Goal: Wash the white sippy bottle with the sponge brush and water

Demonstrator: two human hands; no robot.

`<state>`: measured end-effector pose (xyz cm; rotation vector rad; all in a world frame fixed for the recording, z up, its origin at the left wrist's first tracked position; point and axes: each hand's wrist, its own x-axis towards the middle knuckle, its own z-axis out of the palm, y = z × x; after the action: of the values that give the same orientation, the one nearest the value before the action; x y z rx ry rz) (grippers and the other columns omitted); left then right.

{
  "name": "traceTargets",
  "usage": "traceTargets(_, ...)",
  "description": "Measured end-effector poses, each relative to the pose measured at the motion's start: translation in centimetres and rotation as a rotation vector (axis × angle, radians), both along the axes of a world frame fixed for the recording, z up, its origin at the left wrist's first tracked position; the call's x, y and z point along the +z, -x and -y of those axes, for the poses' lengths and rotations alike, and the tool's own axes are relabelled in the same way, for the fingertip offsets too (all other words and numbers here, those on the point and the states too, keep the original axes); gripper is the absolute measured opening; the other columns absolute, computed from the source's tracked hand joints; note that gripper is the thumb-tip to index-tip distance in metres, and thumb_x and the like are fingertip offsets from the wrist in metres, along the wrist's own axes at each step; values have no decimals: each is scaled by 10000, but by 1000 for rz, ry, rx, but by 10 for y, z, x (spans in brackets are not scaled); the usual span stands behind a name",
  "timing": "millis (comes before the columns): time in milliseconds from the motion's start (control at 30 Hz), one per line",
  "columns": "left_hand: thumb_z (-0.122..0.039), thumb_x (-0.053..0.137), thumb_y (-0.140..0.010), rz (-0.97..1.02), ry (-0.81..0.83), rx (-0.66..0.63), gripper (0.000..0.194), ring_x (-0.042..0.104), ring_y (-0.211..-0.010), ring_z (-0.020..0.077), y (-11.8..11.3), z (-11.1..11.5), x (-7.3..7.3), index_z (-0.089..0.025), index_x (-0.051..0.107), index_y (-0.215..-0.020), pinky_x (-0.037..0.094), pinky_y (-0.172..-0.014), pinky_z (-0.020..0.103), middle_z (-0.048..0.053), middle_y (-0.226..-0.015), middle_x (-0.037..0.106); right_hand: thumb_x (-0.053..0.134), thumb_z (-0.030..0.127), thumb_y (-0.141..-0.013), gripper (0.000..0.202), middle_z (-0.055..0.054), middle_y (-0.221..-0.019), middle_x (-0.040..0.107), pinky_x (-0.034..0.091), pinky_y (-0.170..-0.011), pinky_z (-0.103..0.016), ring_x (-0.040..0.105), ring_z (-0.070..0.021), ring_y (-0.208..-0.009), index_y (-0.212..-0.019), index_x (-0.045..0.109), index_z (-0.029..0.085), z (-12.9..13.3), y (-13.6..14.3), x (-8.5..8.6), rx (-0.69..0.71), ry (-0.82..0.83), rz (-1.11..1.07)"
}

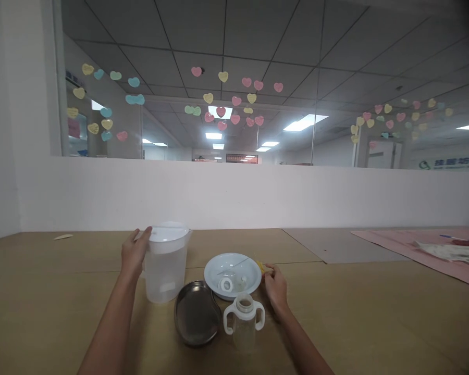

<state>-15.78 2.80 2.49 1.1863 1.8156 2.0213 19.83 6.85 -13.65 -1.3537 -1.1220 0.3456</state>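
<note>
At the left, my left hand grips a translucent plastic pitcher by its handle side, fingertips at the edge of its white lid. My right hand is closed at the right rim of a pale blue bowl, pinching a small yellow thing whose kind I cannot make out. In the bowl lie a white ring, a thin rod and small clear parts. In front stands an uncapped baby bottle with two white handles. A metal kidney dish sits between pitcher and bottle.
The brown tabletop meets a low white wall below a window with heart-shaped notes. A grey sheet lies at the back right, beside a pink cloth with a blue pen and crumpled whitish material. A small flat scrap lies back left.
</note>
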Motion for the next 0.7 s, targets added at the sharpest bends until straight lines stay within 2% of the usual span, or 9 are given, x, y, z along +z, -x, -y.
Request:
traceTargets(67, -442, 633, -628, 120, -48, -81, 752, 627, -819, 201, -11, 1, 6, -61, 446, -1250, 511, -704, 282, 149, -1000, 632, 370, 228, -651, 416, -57, -698, 640, 410, -641, -263, 586, -198, -672, -989, 590, 126, -2, -2, 0, 0, 10, -2)
traceTargets(133, -376, 682, -590, 136, -91, -159, 748, 628, -843, 207, -26, 3, 11, -81, 465, -1242, 511, -742, 293, 134, -986, 643, 365, 226, -658, 404, -53, -690, 642, 405, -633, -265, 590, -200, -669, -980, 591, 135, -3, -7, 1, -26, 33, 12)
traceTargets(333, -302, 693, -606, -108, -138, -286, 657, 545, -1077, 247, -65, 4, 16, -170, 506, -1222, 446, -918, 352, 120, -1179, 577, 360, 231, -714, 349, -89, -844, 662, 389, -631, -279, 601, -224, -777, -962, 596, 162, -1, -24, -4, -185, 152, 187)
traceTargets(433, -307, 688, -627, -179, -206, -372, 642, 499, -1138, 230, -76, 5, 15, -175, 500, -1227, 387, -991, 345, 99, -1260, 519, 366, 235, -758, 306, -117, -881, 654, 388, -629, -280, 603, -222, -796, -919, 614, 154, -2, -25, -12, -190, 244, 345)
traceTargets(533, -307, 687, -634, -164, -248, -448, 636, 481, -1157, 223, -83, 6, 16, -158, 499, -1223, 364, -1014, 336, 94, -1290, 490, 357, 244, -809, 300, -138, -837, 651, 387, -671, -297, 596, -232, -822, -841, 639, 147, -2, -21, -17, -184, 310, 550)
traceTargets(700, -308, 685, -643, -168, -253, -512, 622, 473, -1165, 222, -92, 11, 18, -162, 503, -1219, 349, -1027, 353, 86, -1295, 484, 314, 253, -858, 364, -147, -885, 641, 369, -749, -344, 560, -268, -897, -838, 658, 136, 1, -13, -14, -190, 362, 751)
